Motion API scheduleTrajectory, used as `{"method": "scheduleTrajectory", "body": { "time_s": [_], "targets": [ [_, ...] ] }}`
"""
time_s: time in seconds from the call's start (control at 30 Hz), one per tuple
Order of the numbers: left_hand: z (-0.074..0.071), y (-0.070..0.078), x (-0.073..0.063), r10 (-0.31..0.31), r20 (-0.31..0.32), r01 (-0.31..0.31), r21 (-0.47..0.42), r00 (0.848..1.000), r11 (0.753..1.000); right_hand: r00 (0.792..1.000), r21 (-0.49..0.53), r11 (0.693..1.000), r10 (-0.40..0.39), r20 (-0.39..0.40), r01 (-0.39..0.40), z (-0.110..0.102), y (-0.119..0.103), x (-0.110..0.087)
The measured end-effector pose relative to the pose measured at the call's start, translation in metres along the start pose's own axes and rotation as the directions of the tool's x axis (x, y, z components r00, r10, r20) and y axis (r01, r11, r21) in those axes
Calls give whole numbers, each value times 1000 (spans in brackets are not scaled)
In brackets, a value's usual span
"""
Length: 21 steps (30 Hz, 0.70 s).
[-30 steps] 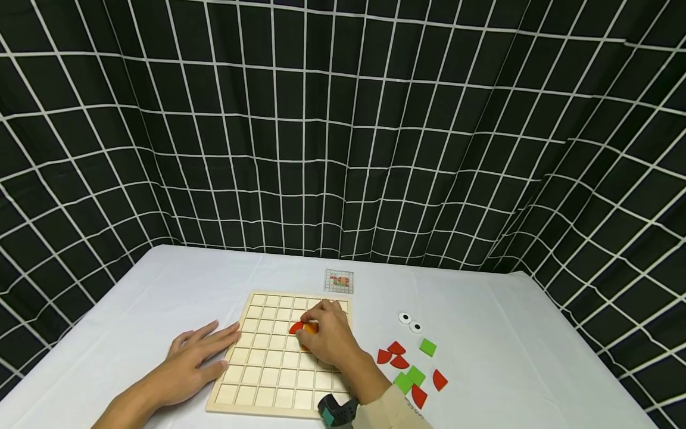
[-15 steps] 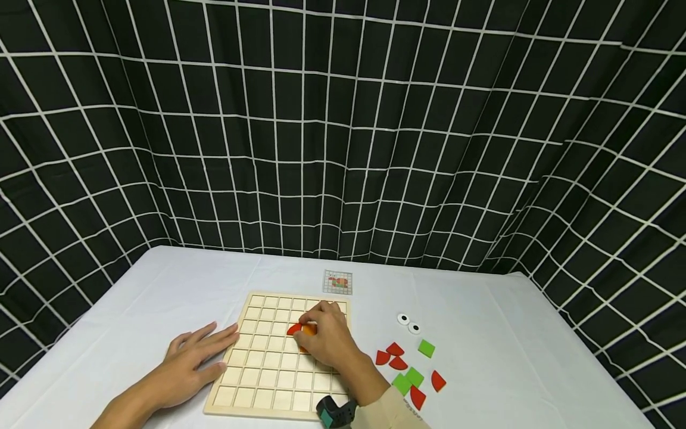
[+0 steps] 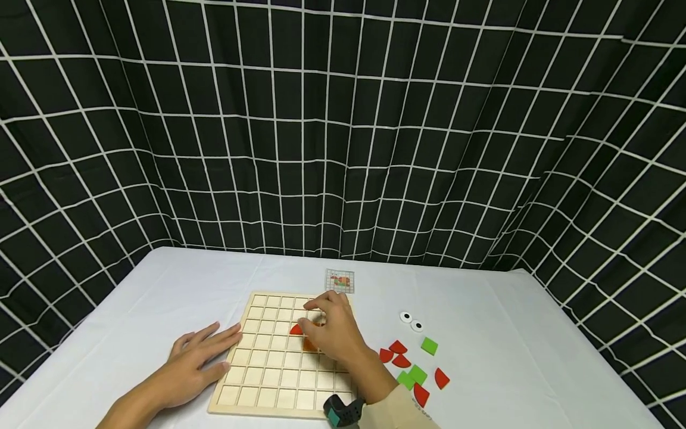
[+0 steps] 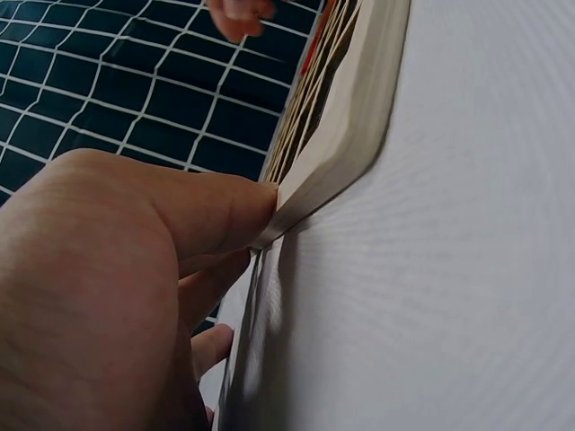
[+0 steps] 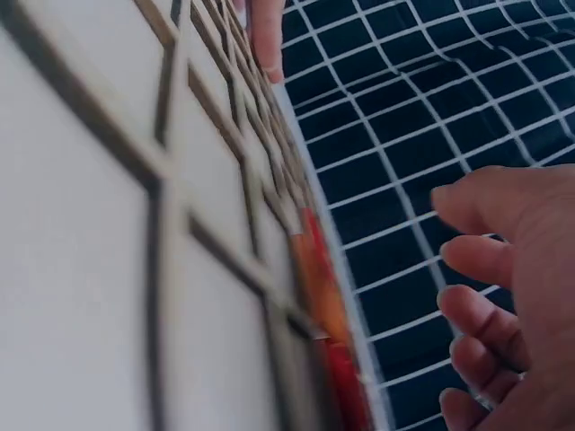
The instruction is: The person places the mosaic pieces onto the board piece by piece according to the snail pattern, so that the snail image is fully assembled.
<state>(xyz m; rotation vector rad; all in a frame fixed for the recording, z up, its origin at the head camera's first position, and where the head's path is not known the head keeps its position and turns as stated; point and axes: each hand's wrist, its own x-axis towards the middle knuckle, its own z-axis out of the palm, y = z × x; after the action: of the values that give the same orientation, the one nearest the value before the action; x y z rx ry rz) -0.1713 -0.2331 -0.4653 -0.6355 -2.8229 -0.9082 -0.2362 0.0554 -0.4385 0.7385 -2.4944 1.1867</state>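
Note:
A pale wooden grid board [image 3: 257, 376] lies on the white table. My left hand [image 3: 187, 369] touches its left edge with straight fingers; in the left wrist view the thumb [image 4: 220, 211] meets the board's side. Above the board's middle hovers my right hand [image 3: 334, 328], thumb and fingers apart, with nothing between them. Below it a red quarter-circle piece [image 3: 296, 329] and an orange piece [image 3: 309, 345] sit in grid cells. More orange is partly hidden under the hand. The right wrist view shows orange [image 5: 321, 292] and red [image 5: 349, 386] pieces in the grid, apart from the fingers.
Right of the board lie several red quarter-circles [image 3: 442, 378], several green squares [image 3: 429, 345] and two white eye discs [image 3: 405, 317]. Behind the board is a small picture card [image 3: 340, 280]. A black curtain [image 3: 300, 131] with white grid lines surrounds the table.
My right hand has let go of the orange piece and risen slightly off the board, its thumb and fingers parting. The left hand stays at the board's edge.

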Motion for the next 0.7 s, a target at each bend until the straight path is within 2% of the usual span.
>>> {"method": "scheduleTrajectory", "body": {
  "time_s": [0.17, 0.27, 0.53, 0.7],
  "targets": [
    [0, 1, 3, 31, -9, -31, 17, 999, 999, 997, 51, 998, -17, -70, 21, -27, -13, -2],
    [-1, 1, 3, 37, -5, -36, 27, 999, 999, 993, 45, 999, -20, -117, 26, -46, -16, -6],
    [-3, 1, 2, 20, 13, -20, 12, 1000, 1000, 977, -27, 999, -41, -207, 37, -96, -10, -24],
    [-2, 0, 1, 3, 17, -3, 13, 1000, 1000, 976, -52, 999, 1, -219, -13, -115, -4, -34]
  ]
}}
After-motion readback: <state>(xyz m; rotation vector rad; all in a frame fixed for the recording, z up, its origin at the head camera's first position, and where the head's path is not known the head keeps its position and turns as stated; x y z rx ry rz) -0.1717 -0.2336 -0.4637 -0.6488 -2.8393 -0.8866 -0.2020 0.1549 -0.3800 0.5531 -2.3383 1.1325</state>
